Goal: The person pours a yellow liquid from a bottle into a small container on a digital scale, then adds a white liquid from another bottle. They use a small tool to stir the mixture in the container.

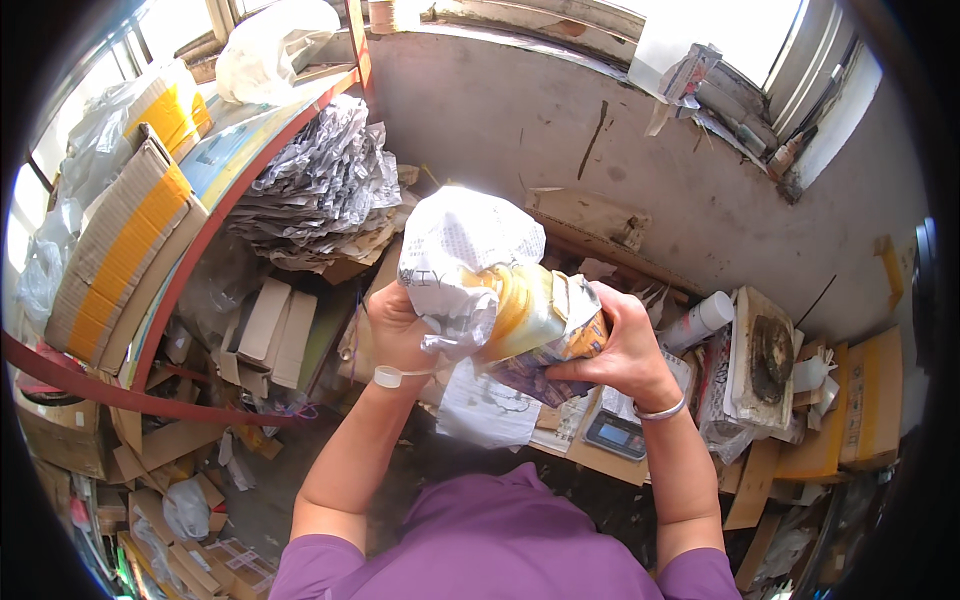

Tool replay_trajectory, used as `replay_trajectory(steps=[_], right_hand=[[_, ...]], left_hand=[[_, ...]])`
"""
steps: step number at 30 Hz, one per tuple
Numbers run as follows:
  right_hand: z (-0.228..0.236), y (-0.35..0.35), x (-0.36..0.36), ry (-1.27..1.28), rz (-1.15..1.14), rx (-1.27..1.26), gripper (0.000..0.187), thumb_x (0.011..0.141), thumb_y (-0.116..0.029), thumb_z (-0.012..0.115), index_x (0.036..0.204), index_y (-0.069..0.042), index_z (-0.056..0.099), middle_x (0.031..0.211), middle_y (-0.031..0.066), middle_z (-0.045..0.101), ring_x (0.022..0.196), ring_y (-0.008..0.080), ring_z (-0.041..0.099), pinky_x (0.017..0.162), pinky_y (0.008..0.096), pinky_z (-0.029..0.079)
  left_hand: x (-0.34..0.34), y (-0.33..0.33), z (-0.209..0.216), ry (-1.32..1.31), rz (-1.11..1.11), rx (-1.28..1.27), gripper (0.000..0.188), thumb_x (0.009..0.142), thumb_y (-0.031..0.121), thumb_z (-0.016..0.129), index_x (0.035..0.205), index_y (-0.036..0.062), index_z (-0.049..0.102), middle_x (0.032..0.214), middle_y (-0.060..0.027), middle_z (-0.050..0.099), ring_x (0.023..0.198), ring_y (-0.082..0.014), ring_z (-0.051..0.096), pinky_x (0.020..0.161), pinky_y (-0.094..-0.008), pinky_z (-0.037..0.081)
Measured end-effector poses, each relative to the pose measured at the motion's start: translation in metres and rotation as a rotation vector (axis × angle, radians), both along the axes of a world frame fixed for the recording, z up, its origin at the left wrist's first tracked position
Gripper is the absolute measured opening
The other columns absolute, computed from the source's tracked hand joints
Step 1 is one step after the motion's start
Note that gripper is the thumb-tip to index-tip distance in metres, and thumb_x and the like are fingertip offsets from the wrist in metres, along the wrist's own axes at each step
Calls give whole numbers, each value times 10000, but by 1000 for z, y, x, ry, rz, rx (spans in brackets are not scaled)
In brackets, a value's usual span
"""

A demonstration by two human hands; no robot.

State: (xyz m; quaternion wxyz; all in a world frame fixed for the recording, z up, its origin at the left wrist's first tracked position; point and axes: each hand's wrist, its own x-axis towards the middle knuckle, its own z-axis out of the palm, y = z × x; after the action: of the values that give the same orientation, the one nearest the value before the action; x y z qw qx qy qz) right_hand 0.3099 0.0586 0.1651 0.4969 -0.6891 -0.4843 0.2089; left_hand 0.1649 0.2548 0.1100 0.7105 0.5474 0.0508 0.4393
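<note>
In front of my chest both hands hold up one bundle. My left hand [398, 325] is closed at its left side, against a crumpled white sheet of printed paper [465, 235]; the fingertips are hidden behind it. From the paper sticks out a yellowish, ridged, translucent piece [525, 300], whose kind I cannot make out. On the right, my right hand [625, 340] grips a blue and orange patterned wrapper [550, 368] round the bundle's other end, thumb below and fingers above. A white tag on a band hangs at my left wrist.
Below the bundle lie a white sheet [490, 405] and a digital scale [615, 435]. A red-edged shelf [190, 290] with cardboard stands left, beside a stack of crumpled paper [325, 190]. A white cylinder [700, 318] and a stained block [765, 355] are at right.
</note>
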Motion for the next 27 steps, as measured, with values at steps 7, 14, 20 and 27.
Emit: replay_trajectory(steps=[7, 14, 20, 27], right_hand=[[-1, 2, 0, -85, 32, 52, 745, 490, -137, 953, 1142, 28, 633, 994, 53, 668, 900, 114, 592, 879, 286, 488], [-5, 6, -1, 120, 72, 129, 776, 492, -109, 949, 1180, 35, 619, 1073, 49, 664, 966, 113, 589, 920, 288, 474], [-9, 2, -1, 13, 49, 72, 750, 540, -90, 934, 1203, 36, 605, 1100, 42, 657, 1006, 110, 579, 948, 287, 463], [-12, -3, 0, 122, 0, 94, 602, 573, -109, 918, 1091, 19, 640, 955, 20, 664, 871, 73, 565, 832, 264, 493]], left_hand=[[-7, 3, 20, -26, 184, 373, 269, 685, -30, 797, 943, -25, 721, 873, -74, 723, 783, -114, 674, 710, -267, 532], [-6, 12, 38, -47, 258, 617, 244, 673, -37, 772, 913, -34, 727, 894, -107, 722, 784, -186, 699, 723, -290, 534], [-5, 21, 36, -45, 283, 741, 276, 644, -39, 755, 916, 7, 738, 900, -129, 724, 765, -228, 712, 697, -305, 548], [-2, 31, 32, -40, 349, 815, 267, 637, -78, 700, 896, -13, 704, 795, -136, 672, 673, -197, 669, 604, -280, 508]])
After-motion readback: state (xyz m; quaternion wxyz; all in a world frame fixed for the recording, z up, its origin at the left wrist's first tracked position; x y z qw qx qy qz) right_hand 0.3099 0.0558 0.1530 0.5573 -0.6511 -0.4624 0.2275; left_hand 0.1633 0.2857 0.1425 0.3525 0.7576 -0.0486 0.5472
